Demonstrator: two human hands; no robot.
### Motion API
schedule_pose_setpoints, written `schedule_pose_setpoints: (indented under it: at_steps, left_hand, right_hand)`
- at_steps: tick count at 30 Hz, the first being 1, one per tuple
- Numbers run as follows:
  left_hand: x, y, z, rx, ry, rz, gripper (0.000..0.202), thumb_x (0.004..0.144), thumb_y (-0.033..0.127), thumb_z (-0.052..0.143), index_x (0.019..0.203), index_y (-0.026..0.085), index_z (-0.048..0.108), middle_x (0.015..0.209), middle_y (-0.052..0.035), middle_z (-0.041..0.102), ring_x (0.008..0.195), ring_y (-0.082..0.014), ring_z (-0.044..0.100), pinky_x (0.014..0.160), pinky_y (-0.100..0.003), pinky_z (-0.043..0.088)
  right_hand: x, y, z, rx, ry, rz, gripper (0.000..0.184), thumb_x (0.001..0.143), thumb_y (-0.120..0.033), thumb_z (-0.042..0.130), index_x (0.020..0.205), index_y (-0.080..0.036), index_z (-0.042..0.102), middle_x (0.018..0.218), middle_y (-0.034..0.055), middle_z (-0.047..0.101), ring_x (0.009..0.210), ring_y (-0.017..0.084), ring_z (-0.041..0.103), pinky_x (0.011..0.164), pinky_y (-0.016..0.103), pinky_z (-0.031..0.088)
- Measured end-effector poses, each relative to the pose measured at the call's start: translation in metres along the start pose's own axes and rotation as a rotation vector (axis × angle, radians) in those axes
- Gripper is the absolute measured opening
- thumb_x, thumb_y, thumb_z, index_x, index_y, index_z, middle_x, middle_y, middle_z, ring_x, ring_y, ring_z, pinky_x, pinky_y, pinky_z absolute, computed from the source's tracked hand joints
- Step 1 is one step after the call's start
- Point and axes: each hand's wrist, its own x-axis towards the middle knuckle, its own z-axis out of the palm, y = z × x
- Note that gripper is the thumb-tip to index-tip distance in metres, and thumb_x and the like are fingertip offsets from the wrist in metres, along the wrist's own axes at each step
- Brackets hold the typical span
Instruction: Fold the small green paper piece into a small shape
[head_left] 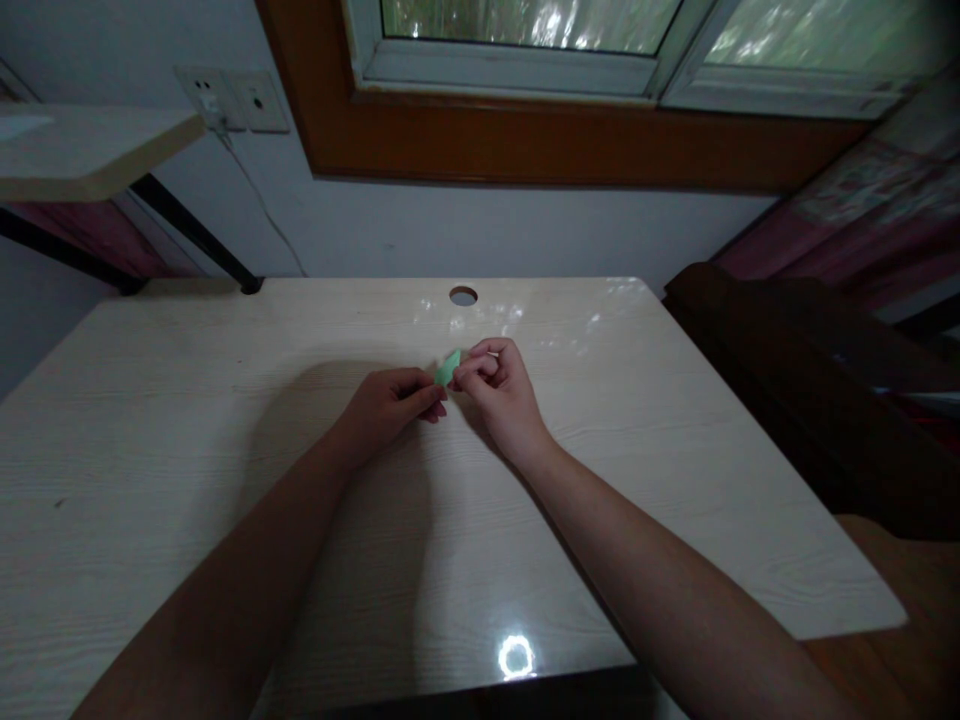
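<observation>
A small folded piece of green paper (448, 368) is pinched between both my hands, just above the middle of the pale wooden desk (225, 420). My left hand (390, 405) holds its near edge with fingertips pressed together. My right hand (499, 390) grips its right side with curled fingers. Most of the paper is hidden behind my fingers.
A round cable hole (463, 295) sits at the desk's far edge. A shelf (82, 150) juts out at the left, with wall sockets (232, 100) and a cable beside it. A dark wooden piece of furniture (810, 390) stands to the right, under a window.
</observation>
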Motion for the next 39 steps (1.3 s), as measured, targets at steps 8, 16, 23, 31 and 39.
schedule_pose_setpoints:
  at_steps: [8, 16, 23, 31, 39]
  left_hand:
    - [0.000, -0.003, -0.001, -0.007, 0.028, 0.004, 0.031, 0.088, 0.044, 0.064, 0.078, 0.015, 0.070, 0.074, -0.0043, 0.074, 0.066, -0.0144, 0.068, 0.068, -0.025, 0.054]
    - [-0.001, 0.001, 0.000, 0.020, 0.016, 0.013, 0.035, 0.089, 0.048, 0.063, 0.078, 0.015, 0.070, 0.073, -0.0043, 0.073, 0.066, -0.0150, 0.068, 0.067, -0.025, 0.053]
    - [0.001, -0.003, 0.000, 0.008, 0.018, 0.021, 0.035, 0.087, 0.048, 0.064, 0.077, 0.015, 0.069, 0.072, -0.0043, 0.073, 0.064, -0.0149, 0.068, 0.065, -0.025, 0.052]
    - [-0.001, 0.000, 0.000, -0.060, 0.005, -0.024, 0.027, 0.087, 0.041, 0.065, 0.082, 0.015, 0.069, 0.073, -0.0046, 0.074, 0.064, -0.0143, 0.069, 0.067, -0.025, 0.055]
    - [-0.001, -0.002, 0.000, -0.036, 0.038, 0.016, 0.022, 0.086, 0.036, 0.064, 0.077, 0.016, 0.066, 0.071, -0.0033, 0.072, 0.063, -0.0139, 0.066, 0.065, -0.026, 0.055]
  right_hand:
    - [0.003, -0.004, -0.001, 0.066, -0.050, 0.037, 0.030, 0.087, -0.033, 0.068, 0.109, -0.026, 0.049, 0.071, -0.0070, 0.066, 0.070, 0.013, 0.065, 0.077, 0.032, 0.051]
    - [0.003, 0.002, -0.002, 0.048, -0.126, 0.054, 0.049, 0.074, -0.030, 0.081, 0.115, -0.029, 0.053, 0.075, -0.0084, 0.063, 0.069, 0.011, 0.061, 0.068, 0.028, 0.050]
    - [0.002, -0.004, 0.001, 0.069, -0.075, 0.035, 0.040, 0.076, -0.024, 0.078, 0.108, -0.027, 0.055, 0.070, -0.0086, 0.064, 0.067, 0.012, 0.060, 0.068, 0.029, 0.047]
    - [0.002, -0.003, 0.002, 0.053, -0.010, 0.035, 0.039, 0.074, -0.023, 0.078, 0.106, -0.027, 0.055, 0.068, -0.0086, 0.063, 0.065, 0.012, 0.061, 0.071, 0.030, 0.049]
    - [0.013, 0.001, -0.011, -0.001, 0.117, -0.037, 0.033, 0.078, -0.024, 0.074, 0.104, -0.027, 0.054, 0.070, -0.0074, 0.064, 0.068, 0.013, 0.063, 0.075, 0.030, 0.050]
